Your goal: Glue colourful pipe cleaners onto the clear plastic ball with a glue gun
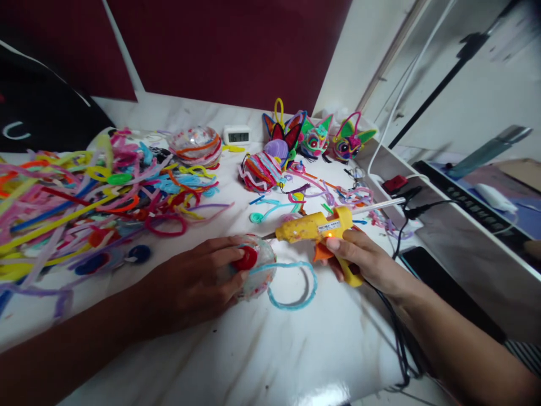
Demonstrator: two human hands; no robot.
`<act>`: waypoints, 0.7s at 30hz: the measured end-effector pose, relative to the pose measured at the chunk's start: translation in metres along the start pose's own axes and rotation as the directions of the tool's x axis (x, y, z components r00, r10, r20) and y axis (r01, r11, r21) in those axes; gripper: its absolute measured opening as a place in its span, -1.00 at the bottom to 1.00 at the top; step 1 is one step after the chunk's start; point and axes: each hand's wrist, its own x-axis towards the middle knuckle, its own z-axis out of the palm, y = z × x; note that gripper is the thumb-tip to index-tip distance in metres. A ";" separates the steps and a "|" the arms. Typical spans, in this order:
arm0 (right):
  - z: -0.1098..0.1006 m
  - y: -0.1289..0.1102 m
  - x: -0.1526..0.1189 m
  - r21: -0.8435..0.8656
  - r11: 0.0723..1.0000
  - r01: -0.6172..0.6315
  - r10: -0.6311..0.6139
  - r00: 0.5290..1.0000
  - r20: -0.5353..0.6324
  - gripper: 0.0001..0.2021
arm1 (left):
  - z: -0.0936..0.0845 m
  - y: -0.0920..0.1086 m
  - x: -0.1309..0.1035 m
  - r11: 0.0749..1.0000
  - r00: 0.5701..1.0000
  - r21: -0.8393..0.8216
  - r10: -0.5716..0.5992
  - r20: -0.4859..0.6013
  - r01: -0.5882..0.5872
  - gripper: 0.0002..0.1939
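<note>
My left hand (211,270) is closed around a clear ball (264,256) on the white table. A coiled red pipe cleaner disc (245,257) sits on the ball between my fingers. From beside the disc, a light blue pipe cleaner (302,304) loops out to the right over the tabletop. In my right hand (359,256) is a yellow hot glue gun (313,225), gripped by its handle near the orange trigger (322,252). Its nozzle tip is at the ball's upper edge; whether they touch I cannot tell. A clear glue stick (380,204) sticks out of its back.
A large heap of colourful pipe cleaners (76,197) covers the left side. Behind are a partly wrapped clear ball (196,145), a striped ball (260,172), a digital clock (236,136) and several finished animal-like ornaments (315,141). Black cables (395,327) and a phone (448,293) lie at right.
</note>
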 end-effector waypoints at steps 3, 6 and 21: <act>-0.003 -0.005 -0.020 -0.019 0.998 -0.061 0.062 0.992 0.107 -0.34 | 0.001 0.000 0.001 0.999 0.999 0.035 0.041 0.001 -0.041 -0.79; 0.003 -0.004 -0.045 -0.061 0.978 -0.201 0.209 0.961 0.183 -0.34 | 0.002 0.000 0.002 1.000 1.000 0.000 0.016 0.002 -0.016 -0.81; 0.030 0.006 -0.071 -0.753 0.657 0.042 -0.181 0.978 -0.103 -0.54 | 0.000 -0.006 0.001 0.995 0.995 0.023 0.095 0.013 -0.095 -0.76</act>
